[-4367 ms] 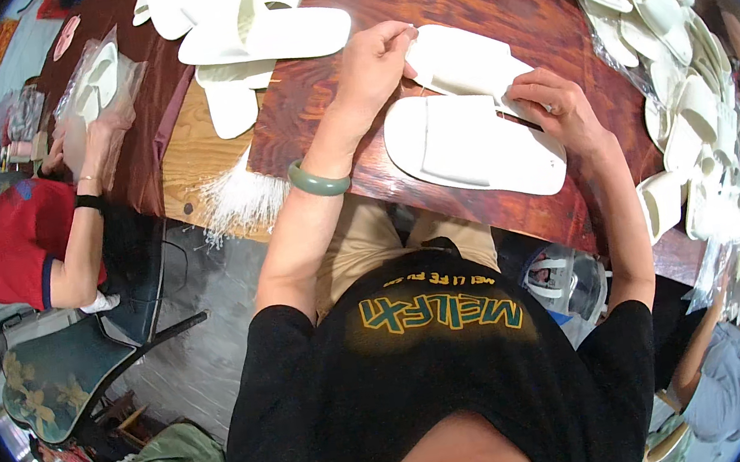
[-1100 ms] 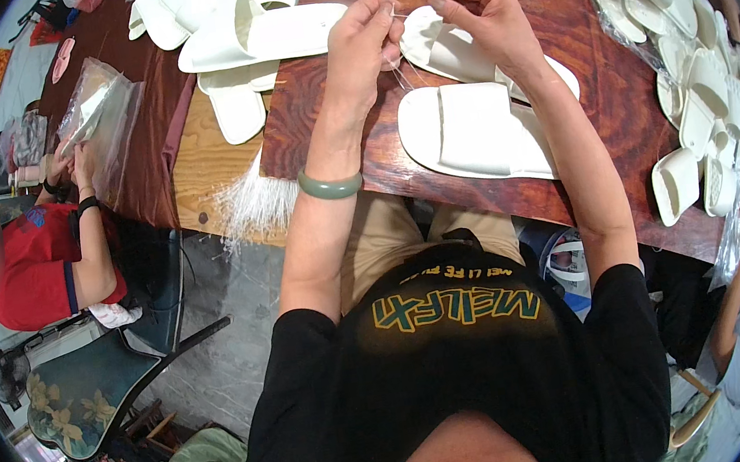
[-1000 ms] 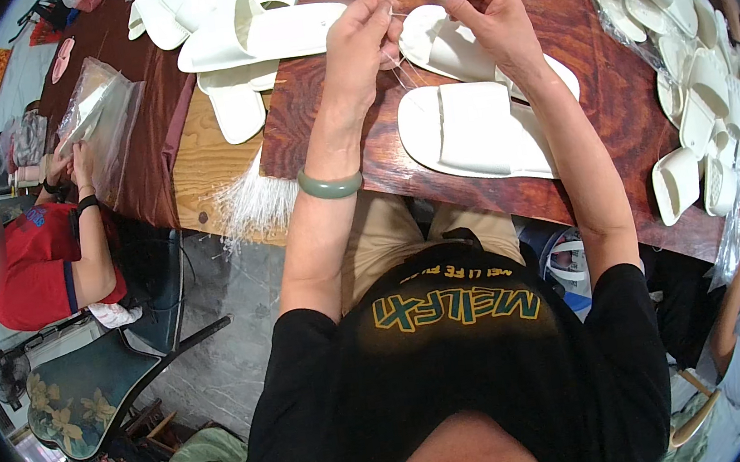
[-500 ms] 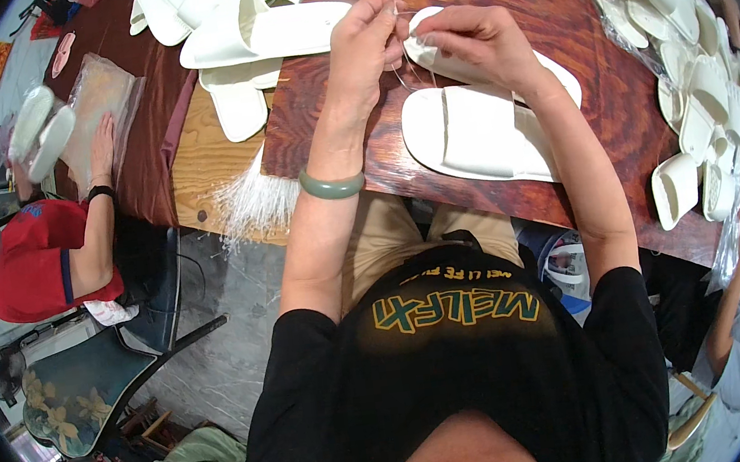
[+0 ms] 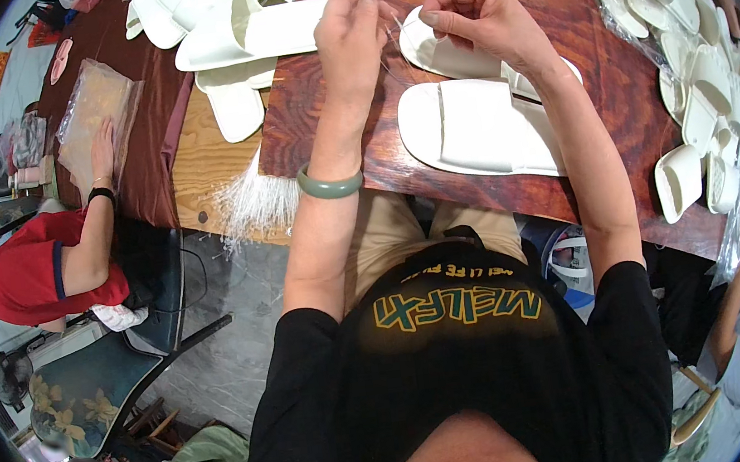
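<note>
My left hand (image 5: 351, 40) is closed over the table, its fingertips pinching a thin clear string (image 5: 384, 56) that loops down toward the slippers. To its right, my right hand (image 5: 488, 28) has thumb and fingers pinched together; anything between them is too small to make out. Below that hand lies one white slipper (image 5: 422, 47), partly covered by it. Nearer to me rests a second white slipper (image 5: 477, 127), flat on the table with its toe end to the left.
A bundle of white strings (image 5: 248, 199) hangs over the table edge. White slippers (image 5: 283, 29) are stacked at the back left, and several more (image 5: 701, 93) are heaped along the right. At left, a person in red (image 5: 45, 259) rests a hand on a plastic bag (image 5: 96, 107).
My hands have drawn apart, the left shifting slightly left and the right slightly right. The pair of white slippers the person at left held is out of sight.
</note>
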Demonstrator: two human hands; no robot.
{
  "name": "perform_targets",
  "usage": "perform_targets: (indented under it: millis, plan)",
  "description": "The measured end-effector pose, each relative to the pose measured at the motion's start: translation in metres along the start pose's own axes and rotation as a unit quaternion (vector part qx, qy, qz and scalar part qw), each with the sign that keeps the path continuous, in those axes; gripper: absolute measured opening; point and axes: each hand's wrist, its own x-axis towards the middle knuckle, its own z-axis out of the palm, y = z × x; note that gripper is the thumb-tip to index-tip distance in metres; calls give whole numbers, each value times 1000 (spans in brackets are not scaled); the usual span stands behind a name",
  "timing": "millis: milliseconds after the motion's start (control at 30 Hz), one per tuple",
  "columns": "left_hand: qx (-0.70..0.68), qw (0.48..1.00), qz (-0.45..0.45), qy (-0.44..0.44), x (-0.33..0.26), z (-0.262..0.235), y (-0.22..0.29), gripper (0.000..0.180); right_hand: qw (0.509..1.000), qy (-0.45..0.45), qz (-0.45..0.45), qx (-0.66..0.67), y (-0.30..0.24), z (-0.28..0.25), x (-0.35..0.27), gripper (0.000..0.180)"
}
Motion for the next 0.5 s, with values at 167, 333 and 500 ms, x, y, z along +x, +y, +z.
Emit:
perform_targets:
  millis: [167, 333, 500]
  plan:
    - [-27, 997, 10, 66, 3, -11, 5, 18, 993, -64, -101, -5, 1, 3, 4, 19]
    - [-42, 998, 8, 52, 3, -9, 1, 17, 973, 4, -18, -228, -7, -14, 14, 22]
    - [-36, 998, -2, 56, 2, -9, -3, 17, 970, 49, -48, -234, 20, -45, 9, 25]
